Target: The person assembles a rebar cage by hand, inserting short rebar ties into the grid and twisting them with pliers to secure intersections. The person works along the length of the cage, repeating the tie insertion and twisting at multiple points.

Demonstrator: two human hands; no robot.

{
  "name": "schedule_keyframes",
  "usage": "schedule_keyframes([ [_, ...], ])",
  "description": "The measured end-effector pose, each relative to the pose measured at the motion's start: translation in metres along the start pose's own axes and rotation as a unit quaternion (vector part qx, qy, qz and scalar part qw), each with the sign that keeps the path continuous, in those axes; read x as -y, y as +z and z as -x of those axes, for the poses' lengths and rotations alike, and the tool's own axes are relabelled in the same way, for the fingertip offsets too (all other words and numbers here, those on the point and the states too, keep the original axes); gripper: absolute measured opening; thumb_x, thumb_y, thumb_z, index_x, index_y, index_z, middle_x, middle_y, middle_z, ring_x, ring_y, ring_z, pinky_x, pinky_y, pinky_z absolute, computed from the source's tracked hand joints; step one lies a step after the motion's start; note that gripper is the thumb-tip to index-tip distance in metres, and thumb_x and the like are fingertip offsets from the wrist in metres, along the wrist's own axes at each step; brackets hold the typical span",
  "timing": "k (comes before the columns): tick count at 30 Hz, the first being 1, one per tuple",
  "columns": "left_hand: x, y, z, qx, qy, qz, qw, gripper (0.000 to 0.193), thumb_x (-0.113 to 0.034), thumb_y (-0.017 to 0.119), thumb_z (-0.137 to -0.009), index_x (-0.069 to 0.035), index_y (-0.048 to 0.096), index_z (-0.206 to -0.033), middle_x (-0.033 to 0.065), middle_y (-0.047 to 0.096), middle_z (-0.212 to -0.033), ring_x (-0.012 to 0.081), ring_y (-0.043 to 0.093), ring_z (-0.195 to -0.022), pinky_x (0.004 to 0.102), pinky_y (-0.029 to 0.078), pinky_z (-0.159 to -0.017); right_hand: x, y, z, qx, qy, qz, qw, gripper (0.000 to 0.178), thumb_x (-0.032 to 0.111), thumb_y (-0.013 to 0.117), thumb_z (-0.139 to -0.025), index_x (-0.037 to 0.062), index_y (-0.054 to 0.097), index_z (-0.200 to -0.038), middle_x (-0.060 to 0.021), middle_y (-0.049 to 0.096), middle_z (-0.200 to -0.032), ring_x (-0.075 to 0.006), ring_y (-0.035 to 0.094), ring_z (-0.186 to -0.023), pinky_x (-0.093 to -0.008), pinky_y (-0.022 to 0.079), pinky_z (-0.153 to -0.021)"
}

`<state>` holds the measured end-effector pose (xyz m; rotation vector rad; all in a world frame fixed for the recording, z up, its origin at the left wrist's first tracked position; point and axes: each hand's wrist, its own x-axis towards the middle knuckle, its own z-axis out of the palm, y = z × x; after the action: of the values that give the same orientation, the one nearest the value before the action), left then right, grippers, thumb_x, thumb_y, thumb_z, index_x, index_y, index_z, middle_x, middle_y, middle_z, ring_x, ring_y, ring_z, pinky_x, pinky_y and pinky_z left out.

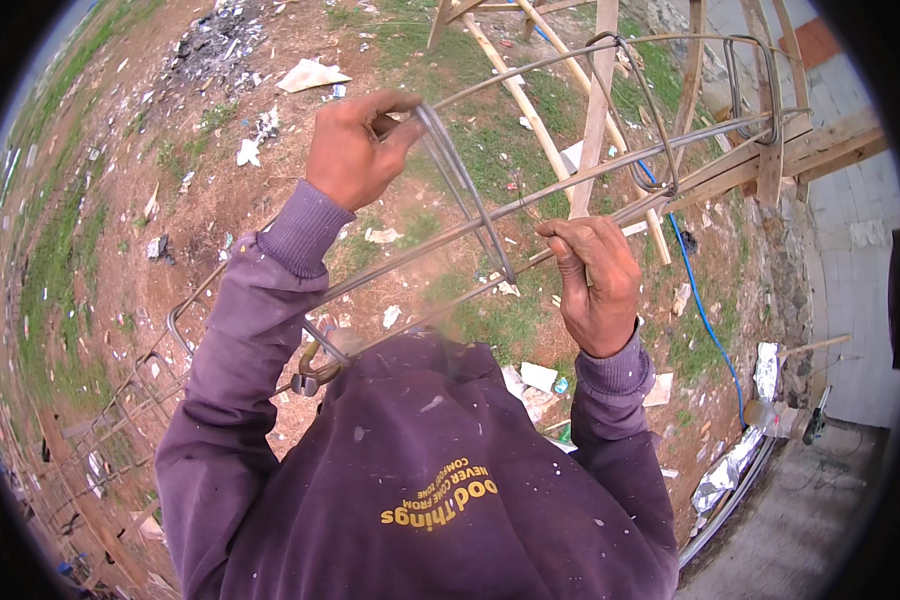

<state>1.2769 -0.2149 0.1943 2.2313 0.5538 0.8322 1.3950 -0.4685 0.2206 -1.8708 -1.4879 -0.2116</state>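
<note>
My left hand (360,150) is closed around the upper corner of a rectangular steel stirrup (460,180). The stirrup stands across long reinforcing bars (560,187), which run slantwise from lower left to upper right in front of me. Beside the bars, right of the stirrup, my right hand (595,285) has thumb and forefinger pinched together. A thin tie wire (522,200) shows at those fingertips, and its end is hard to see. Near my left forearm, a tool that looks like pincers (306,382) rests by the lower bars.
More stirrups (655,120) hang on the bars farther right. Wooden trestles (598,110) and a beam (830,145) stand at the upper right. A blue hose (705,310) lies on littered grass and soil. Another bar cage (120,400) is at left, a paved strip (855,260) at right.
</note>
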Motion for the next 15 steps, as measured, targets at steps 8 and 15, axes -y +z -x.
schedule_keyframes([
  [8,0.003,-0.006,0.002,0.063,-0.025,0.061,0.996,0.031,-0.006,0.065,-0.087,0.003,0.065,-0.116,0.0136,0.072,-0.107,0.0186,0.071,-0.093,0.0298,0.058,-0.077,0.022,-0.043,-0.043,0.112,-0.099,0.029,0.988,0.020,0.000,0.069,-0.081,0.0029,0.070,-0.101,-0.0137,0.069,-0.080,-0.0290,0.068,-0.069,-0.0352,0.052,-0.064],
  [15,0.016,-0.005,-0.009,0.022,-0.061,0.176,0.982,0.051,-0.035,0.043,-0.093,0.002,0.060,-0.124,0.0188,0.073,-0.102,0.0272,0.067,-0.102,0.0392,0.048,-0.095,0.039,-0.002,-0.062,0.207,-0.097,0.126,0.965,0.007,0.008,0.066,-0.080,0.0051,0.061,-0.083,-0.0133,0.059,-0.059,-0.0341,0.060,-0.055,-0.0435,0.046,-0.053],
])
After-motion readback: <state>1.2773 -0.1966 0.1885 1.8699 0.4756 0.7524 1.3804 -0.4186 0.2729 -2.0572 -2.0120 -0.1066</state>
